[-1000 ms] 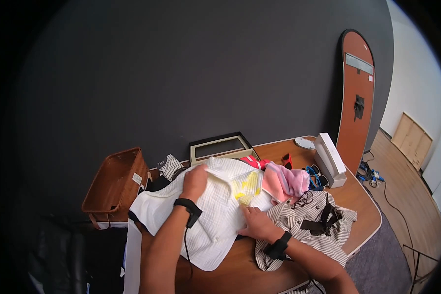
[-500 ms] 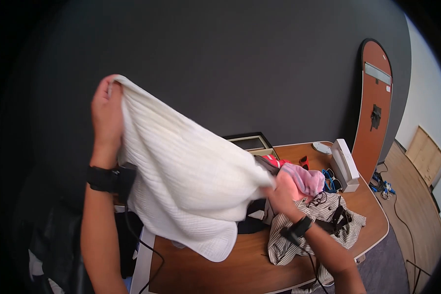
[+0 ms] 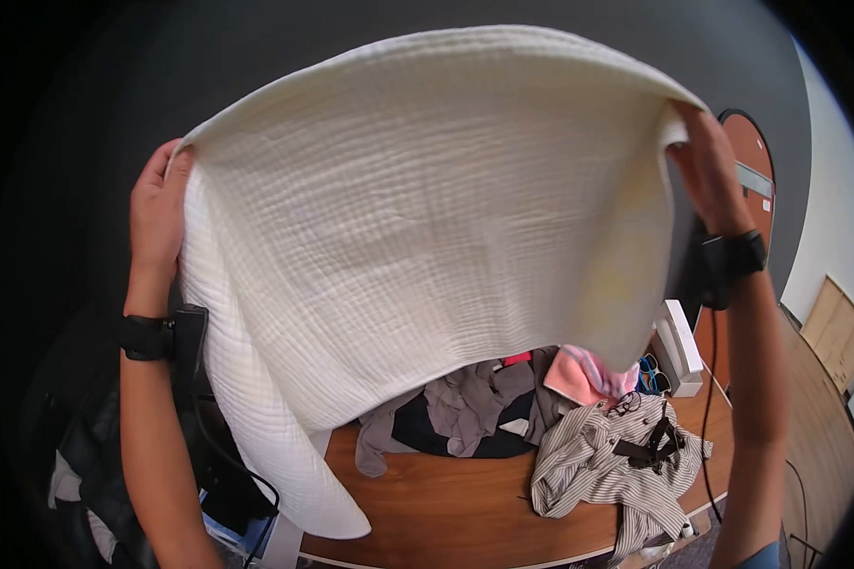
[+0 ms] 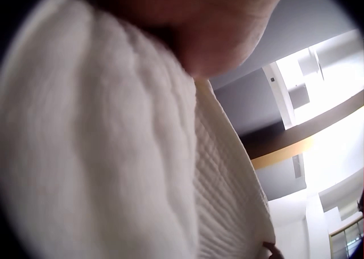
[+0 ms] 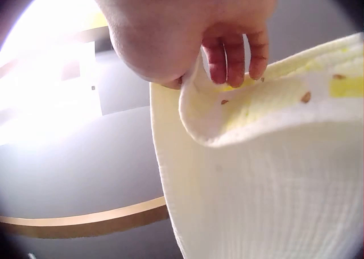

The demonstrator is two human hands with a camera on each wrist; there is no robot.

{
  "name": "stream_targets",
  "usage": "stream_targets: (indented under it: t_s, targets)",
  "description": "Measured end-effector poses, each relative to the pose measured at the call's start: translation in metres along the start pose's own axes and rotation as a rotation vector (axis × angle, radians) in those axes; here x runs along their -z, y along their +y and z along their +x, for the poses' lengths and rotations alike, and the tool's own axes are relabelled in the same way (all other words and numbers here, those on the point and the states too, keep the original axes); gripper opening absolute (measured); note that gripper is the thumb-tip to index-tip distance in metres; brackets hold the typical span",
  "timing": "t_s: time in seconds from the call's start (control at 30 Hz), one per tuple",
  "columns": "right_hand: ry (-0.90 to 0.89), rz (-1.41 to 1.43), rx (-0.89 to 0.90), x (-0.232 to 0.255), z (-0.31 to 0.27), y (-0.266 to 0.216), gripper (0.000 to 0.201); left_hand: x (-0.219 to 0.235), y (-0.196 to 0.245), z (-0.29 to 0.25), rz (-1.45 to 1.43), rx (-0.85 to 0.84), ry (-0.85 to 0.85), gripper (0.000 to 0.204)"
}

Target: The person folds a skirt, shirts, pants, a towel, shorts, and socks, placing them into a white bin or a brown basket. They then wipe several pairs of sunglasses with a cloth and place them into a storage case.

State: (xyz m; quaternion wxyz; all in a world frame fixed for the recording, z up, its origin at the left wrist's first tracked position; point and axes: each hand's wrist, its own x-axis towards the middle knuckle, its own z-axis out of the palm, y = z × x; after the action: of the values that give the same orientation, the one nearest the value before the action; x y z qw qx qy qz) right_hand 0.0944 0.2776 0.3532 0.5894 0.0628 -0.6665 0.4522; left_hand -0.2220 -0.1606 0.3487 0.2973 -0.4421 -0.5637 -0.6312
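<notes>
A large white crinkled muslin cloth [image 3: 427,209] hangs spread between both hands, its top edge bowed above them. My left hand [image 3: 158,213] pinches its upper left corner; a long fold drops from there toward the table's front. At the upper right corner, my right hand [image 3: 714,175] grips the edge, with the cloth curling over beside the thumb. The right wrist view shows yellow patches and small brown marks on the turned-over side of the cloth [image 5: 256,185]. In the left wrist view, the hand [image 4: 210,31] is close above the fabric, and its fingertips are hidden.
Grey and dark clothes [image 3: 474,408] lie on the wooden table [image 3: 417,503] below the cloth. A striped shirt [image 3: 579,460] with black straps, a pink cloth [image 3: 579,377], blue-framed sunglasses [image 3: 651,373] and a white box [image 3: 678,346] are at the right.
The white cloth has come up off the table and been spread wide. The left hand rose first and moved left; the right hand then rose to the right with the other corner.
</notes>
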Motion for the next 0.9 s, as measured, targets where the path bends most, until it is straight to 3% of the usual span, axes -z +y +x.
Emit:
stream_targets:
  t_s: [0.07, 0.1, 0.17, 0.2, 0.23, 0.3, 0.33, 0.37, 0.4, 0.43, 0.5, 0.53, 0.57, 0.63, 0.67, 0.7, 0.73, 0.77, 0.8, 0.9]
  targets:
    - [0.008, -0.017, -0.011, 0.028, 0.018, -0.01, 0.034, 0.002, 0.004, -0.004, -0.018, 0.037, -0.165, 0.025]
    - [0.031, -0.063, 0.029, 0.036, 0.019, -0.019, 0.034, 0.005, 0.007, -0.007, -0.018, 0.038, -0.163, 0.025]
    - [0.013, -0.246, 0.152, 0.061, 0.022, -0.03, 0.035, 0.009, 0.009, -0.01, 0.082, 0.119, -0.451, 0.021]
    - [-0.018, -0.377, 0.242, 0.077, 0.025, -0.033, 0.035, 0.011, 0.006, -0.01, 0.074, 0.197, -0.541, 0.035]
    - [0.004, -0.401, 0.224, 0.089, 0.025, -0.04, 0.035, 0.011, 0.008, -0.014, 0.069, 0.207, -0.544, 0.035]
    - [0.083, -0.387, 0.12, 0.114, 0.018, -0.054, 0.036, 0.008, 0.021, -0.028, 0.038, 0.274, -0.86, 0.054]
    - [0.105, -0.422, 0.102, 0.128, 0.015, -0.06, 0.037, 0.003, 0.03, -0.033, 0.144, 0.4, -0.914, 0.063]
    - [0.116, -0.451, 0.17, 0.14, 0.006, -0.066, 0.039, -0.001, 0.035, -0.043, 0.286, 0.376, -0.984, 0.05]
    - [0.056, -0.777, 0.34, 0.192, 0.012, -0.065, 0.042, -0.009, 0.035, -0.052, 0.371, 0.403, -1.068, 0.044]
    - [0.205, -0.598, 0.153, 0.161, -0.008, -0.085, 0.04, -0.014, 0.031, -0.063, 0.46, 0.429, -1.15, 0.039]
    - [0.591, -0.108, -0.117, 0.097, -0.048, -0.126, 0.037, -0.018, 0.002, -0.093, 0.392, 0.707, -1.123, 0.031]
    - [0.399, -0.329, -0.045, 0.115, -0.056, -0.135, 0.041, -0.019, -0.015, -0.106, 0.346, 0.608, -1.155, 0.029]
    - [0.202, -0.545, 0.031, 0.142, -0.06, -0.139, 0.044, -0.022, -0.022, -0.118, 0.265, 0.629, -1.151, 0.028]
    - [0.171, -0.615, 0.005, 0.176, -0.066, -0.149, 0.046, -0.02, -0.059, -0.148, -0.021, 0.615, -1.02, 0.026]
    - [0.239, -0.513, -0.061, 0.178, -0.075, -0.156, 0.044, -0.021, -0.065, -0.155, -0.127, 0.626, -0.953, 0.023]
    - [0.238, -0.518, -0.062, 0.175, -0.088, -0.166, 0.044, -0.021, -0.065, -0.156, -0.132, 0.626, -0.954, 0.023]
    - [0.274, -0.52, -0.046, 0.194, -0.092, -0.18, 0.044, -0.033, -0.038, -0.146, -0.102, 0.601, -0.852, 0.021]
    - [0.269, -0.55, -0.044, 0.201, -0.095, -0.181, 0.044, -0.032, -0.039, -0.146, -0.096, 0.593, -0.743, 0.02]
    - [0.263, -0.581, -0.043, 0.205, -0.091, -0.181, 0.044, -0.019, -0.052, -0.138, -0.153, 0.526, -0.742, 0.017]
    - [0.265, -0.638, -0.058, 0.213, -0.097, -0.182, 0.044, 0.02, -0.045, -0.11, -0.242, 0.572, -0.901, 0.042]
